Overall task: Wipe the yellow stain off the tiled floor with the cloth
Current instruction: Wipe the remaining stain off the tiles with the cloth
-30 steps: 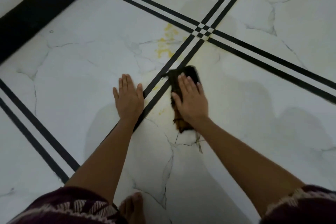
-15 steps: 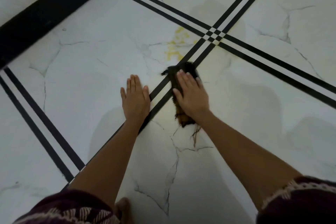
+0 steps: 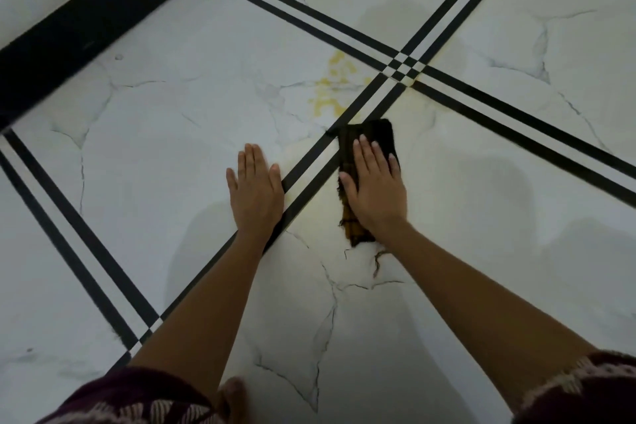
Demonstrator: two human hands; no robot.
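A yellow stain (image 3: 332, 93) marks the white marbled floor tile, just left of the black double stripes. Below and right of it lies a dark brown folded cloth (image 3: 373, 136), mostly on the tile right of the stripes. My right hand (image 3: 375, 182) presses flat on the cloth with straight fingers. My left hand (image 3: 256, 189) rests flat on the bare tile to the left, fingers straight and together, its edge touching the stripe. A faint yellowish smear shows on the tile around the cloth.
Black double stripes (image 3: 406, 67) cross beyond the stain. A wide black border (image 3: 86, 31) runs along the far left by the wall. Dark patterned sleeves (image 3: 137, 399) and part of a foot (image 3: 234, 396) sit at the bottom edge.
My right hand has slid the cloth forward along the stripes, closer to the yellow stain. My left hand stayed flat in place.
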